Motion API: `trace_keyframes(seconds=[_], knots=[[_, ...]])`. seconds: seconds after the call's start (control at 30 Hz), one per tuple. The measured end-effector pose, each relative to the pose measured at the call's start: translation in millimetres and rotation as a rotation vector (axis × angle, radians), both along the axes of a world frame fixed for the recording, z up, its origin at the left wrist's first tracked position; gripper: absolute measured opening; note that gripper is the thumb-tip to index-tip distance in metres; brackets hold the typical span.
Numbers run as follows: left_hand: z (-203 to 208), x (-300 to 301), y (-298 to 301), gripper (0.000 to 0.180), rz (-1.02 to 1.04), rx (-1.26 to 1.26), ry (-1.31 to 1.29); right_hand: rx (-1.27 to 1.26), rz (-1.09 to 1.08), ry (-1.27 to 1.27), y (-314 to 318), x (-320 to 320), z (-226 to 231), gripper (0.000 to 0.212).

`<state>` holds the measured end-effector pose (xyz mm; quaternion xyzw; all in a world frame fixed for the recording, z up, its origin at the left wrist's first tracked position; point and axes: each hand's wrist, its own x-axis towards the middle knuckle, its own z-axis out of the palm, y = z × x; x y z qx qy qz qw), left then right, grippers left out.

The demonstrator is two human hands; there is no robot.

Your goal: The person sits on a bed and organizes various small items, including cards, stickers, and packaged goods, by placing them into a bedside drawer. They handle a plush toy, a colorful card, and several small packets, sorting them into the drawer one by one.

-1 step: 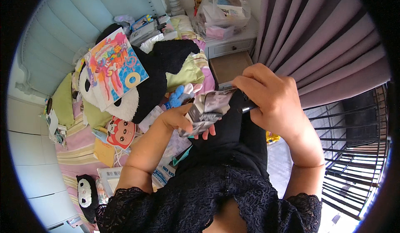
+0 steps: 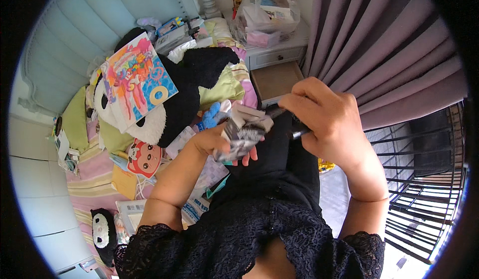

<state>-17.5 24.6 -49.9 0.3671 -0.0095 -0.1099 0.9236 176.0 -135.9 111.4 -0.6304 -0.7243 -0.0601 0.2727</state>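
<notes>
My left hand (image 2: 210, 140) is wrapped around a small grey-and-black printed box (image 2: 243, 138), tilted in front of my lap. Its upper end shows pale flaps and looks open; the contents cannot be made out. Just to the right, my right hand (image 2: 327, 117) is closed around a slim dark object with a shiny end (image 2: 298, 133), its kind mostly hidden by the fingers. A blurred dark piece (image 2: 275, 111) also shows between the right fingertips and the box. Blue-and-white plush ears (image 2: 212, 114) lie just behind the left hand.
On the striped bed (image 2: 95, 179) lie a large panda plush (image 2: 182, 94), a colourful picture sheet (image 2: 141, 82) and a red cartoon-face item (image 2: 144, 157). Beyond is a nightstand with an open drawer (image 2: 277, 82) and a plastic bag (image 2: 269, 17). A black wire cage (image 2: 419, 184) stands at right.
The dark strip that reached from the box to my right fingers is now apart from the box's top, whose pale flaps show more. Both hands keep nearly the same places.
</notes>
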Motion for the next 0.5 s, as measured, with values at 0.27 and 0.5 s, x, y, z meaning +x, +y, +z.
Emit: trace_keyframes(seconds=[0.27, 0.5], knots=[[4, 7, -7, 0.089, -0.073, -0.139, -0.036, -0.109, 0.006, 0.492, 27, 35, -28, 0.020], [-4, 6, -22, 0.097, -0.054, -0.292, -0.057, -0.257, -0.216, 0.957, 44, 44, -52, 0.015]])
